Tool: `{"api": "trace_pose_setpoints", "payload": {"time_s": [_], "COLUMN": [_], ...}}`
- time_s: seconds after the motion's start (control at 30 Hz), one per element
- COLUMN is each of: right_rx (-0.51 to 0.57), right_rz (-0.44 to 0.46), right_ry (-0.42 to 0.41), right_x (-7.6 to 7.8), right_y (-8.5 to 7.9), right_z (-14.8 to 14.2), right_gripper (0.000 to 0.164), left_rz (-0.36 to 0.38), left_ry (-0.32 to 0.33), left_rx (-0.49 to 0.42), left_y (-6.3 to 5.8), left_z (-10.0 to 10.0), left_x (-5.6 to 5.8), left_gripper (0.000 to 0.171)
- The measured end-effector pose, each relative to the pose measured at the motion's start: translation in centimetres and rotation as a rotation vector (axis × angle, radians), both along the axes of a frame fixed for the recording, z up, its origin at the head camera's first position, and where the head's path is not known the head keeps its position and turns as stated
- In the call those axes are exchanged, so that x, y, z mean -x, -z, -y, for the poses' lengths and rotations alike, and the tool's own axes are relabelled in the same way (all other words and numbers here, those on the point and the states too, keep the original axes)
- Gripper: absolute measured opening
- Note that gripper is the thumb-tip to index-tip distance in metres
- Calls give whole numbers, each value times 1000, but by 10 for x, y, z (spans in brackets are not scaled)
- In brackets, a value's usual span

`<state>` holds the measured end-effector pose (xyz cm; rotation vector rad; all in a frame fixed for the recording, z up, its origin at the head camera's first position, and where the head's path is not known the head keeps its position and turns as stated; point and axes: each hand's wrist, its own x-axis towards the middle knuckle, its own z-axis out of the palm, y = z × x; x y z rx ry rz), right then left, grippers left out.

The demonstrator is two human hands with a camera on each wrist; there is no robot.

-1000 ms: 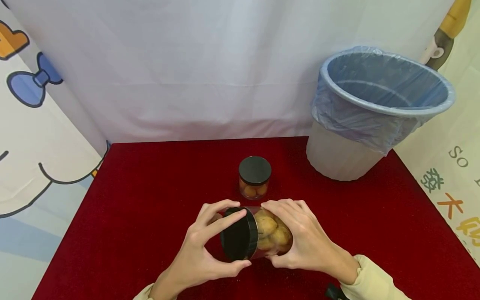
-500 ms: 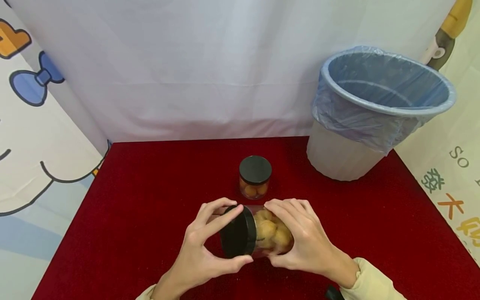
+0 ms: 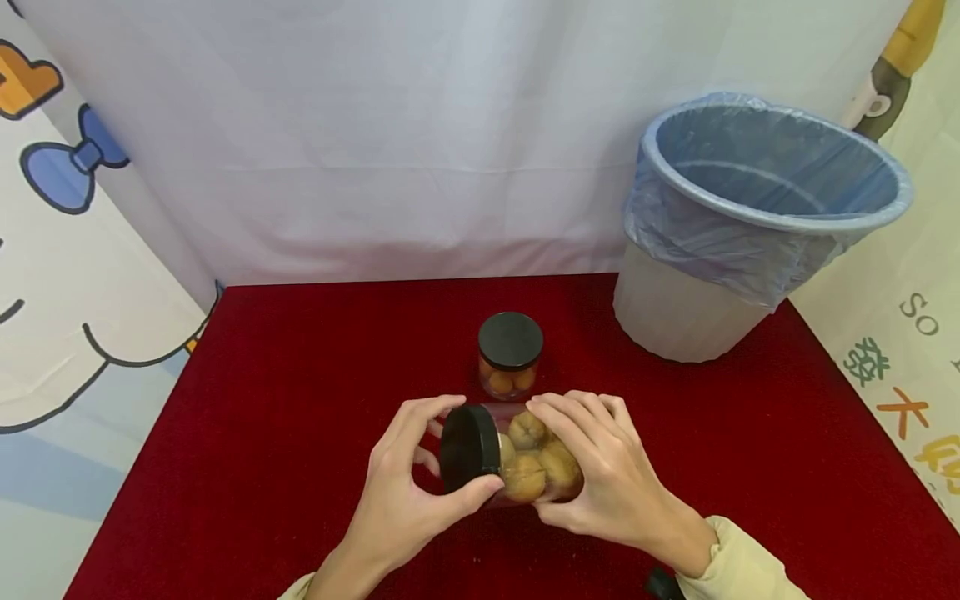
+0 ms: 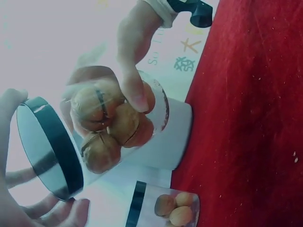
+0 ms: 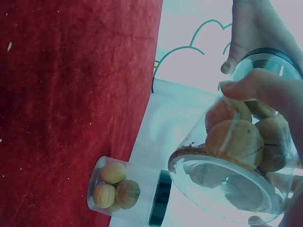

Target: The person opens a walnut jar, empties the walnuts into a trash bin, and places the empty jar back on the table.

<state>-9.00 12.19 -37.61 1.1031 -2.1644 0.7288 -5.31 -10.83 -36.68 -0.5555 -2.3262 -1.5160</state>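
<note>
A clear plastic jar (image 3: pixel 517 498) with a black screw lid (image 3: pixel 468 450) is held on its side above the cloth, lid toward the left. Several walnuts (image 3: pixel 525 477) lie inside it. My right hand (image 3: pixel 611 475) grips the jar's body near its base, thumb below and fingers over the top. Around the lid curls my left hand (image 3: pixel 408 483), its thumb on the lid's near edge. In the left wrist view the left fingers (image 4: pixel 52 210) lie at the lid's rim. Dark bits collect near the jar's base (image 5: pixel 227 184) in the right wrist view.
A second, smaller-looking jar (image 3: pixel 510 354) with a black lid and several walnuts stands upright just behind the held one. A bin (image 3: pixel 667 308) with a blue bag liner stands at the back right. Red cloth (image 3: pixel 315 375) covers the table, and white curtain (image 3: pixel 375 167) hangs behind.
The held jar has rolled and tilted slightly, and its walnuts have shifted inside. My left fingers have slid off the lid's face toward its far side, while my right hand keeps its grip.
</note>
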Motion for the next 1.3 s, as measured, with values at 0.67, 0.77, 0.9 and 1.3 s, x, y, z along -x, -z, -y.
{"api": "trace_pose_setpoints", "payload": {"time_s": [0.67, 0.77, 0.9, 1.3], "right_rx": [-43, -46, -51, -47], "right_rz": [96, 101, 111, 100], "right_ry": [7, 5, 2, -11], "right_x": [-2, -2, -2, -2], "right_y": [0, 1, 1, 1], "right_z": [-5, -6, -6, -6], "right_gripper": [89, 89, 90, 90], "left_rz": [-133, -188, -226, -246], "left_ry": [285, 352, 404, 435], "left_rx": [101, 103, 129, 168], "left_y": [-13, -13, -13, -11], "left_z": [22, 25, 27, 27], "left_x": [0, 2, 3, 3], "left_gripper": [67, 65, 64, 60]}}
